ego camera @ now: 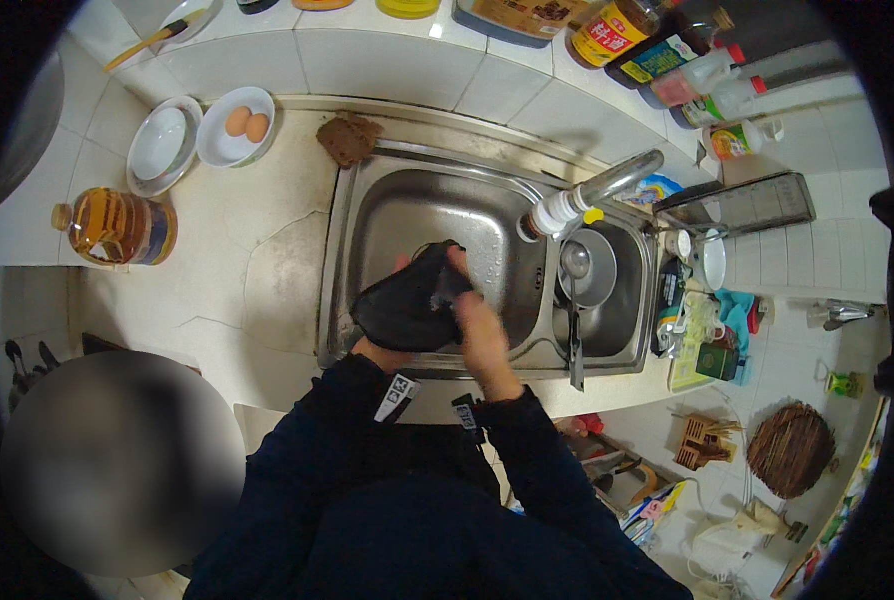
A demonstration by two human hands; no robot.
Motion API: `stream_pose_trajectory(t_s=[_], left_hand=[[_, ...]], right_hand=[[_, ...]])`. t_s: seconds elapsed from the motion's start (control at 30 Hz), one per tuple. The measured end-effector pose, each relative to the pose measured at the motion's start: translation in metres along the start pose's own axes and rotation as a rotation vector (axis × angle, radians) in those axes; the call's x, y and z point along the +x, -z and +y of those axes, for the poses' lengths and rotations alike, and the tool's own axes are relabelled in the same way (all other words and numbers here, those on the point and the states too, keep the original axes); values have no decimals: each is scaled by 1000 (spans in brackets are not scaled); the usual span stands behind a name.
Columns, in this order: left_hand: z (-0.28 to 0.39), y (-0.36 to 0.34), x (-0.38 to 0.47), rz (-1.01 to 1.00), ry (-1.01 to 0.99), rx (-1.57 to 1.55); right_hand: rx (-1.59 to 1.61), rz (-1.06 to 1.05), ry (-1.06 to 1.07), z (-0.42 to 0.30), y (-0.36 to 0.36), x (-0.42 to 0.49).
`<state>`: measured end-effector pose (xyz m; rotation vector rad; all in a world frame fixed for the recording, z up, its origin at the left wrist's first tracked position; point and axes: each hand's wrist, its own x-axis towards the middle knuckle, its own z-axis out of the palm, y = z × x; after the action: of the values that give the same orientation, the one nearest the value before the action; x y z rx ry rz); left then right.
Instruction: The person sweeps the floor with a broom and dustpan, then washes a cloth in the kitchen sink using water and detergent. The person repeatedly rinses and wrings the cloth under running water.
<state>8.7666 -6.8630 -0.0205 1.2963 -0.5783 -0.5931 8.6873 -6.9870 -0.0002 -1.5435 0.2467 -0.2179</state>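
Observation:
Over the larger basin of a stainless steel sink (477, 217), both hands are on a black, soft-looking object (409, 307); its exact kind cannot be told. My left hand (384, 355) is beneath it, mostly hidden, with the palm's heel showing below. My right hand (484, 337) lies against its right side, blurred, with fingers at the upper edge. Water drops lie on the basin floor. A faucet (567, 206) with a white fitting reaches over the divider. In the smaller basin a metal pot (603, 281) holds a ladle (576, 315), its dark handle resting over the front rim.
Left on the counter are a bowl with two eggs (218, 146), stacked dishes (140, 159) and an oil bottle (120, 226). A brown scouring pad (348, 139) lies at the sink's back left corner. Bottles (615, 34) line the ledge; a green rack (691, 337) stands right.

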Motion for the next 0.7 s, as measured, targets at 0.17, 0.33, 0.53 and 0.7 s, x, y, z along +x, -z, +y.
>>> stream_pose_trajectory(t_s=[0.17, 0.33, 0.53, 0.7], left_hand=[[-10, -11, -11, -100, 343, -906], [-20, -7, -24, -58, 474, -1028], [-15, 19, -25, 39, 545, -1417], [-32, 19, -23, 15, 463, -1120]], right_hand=[[-527, -31, 90, 37, 5, 8], [145, 337, -388, 49, 29, 17], [1198, 382, -295, 1, 37, 7], [482, 177, -251, -2, 6, 2]])
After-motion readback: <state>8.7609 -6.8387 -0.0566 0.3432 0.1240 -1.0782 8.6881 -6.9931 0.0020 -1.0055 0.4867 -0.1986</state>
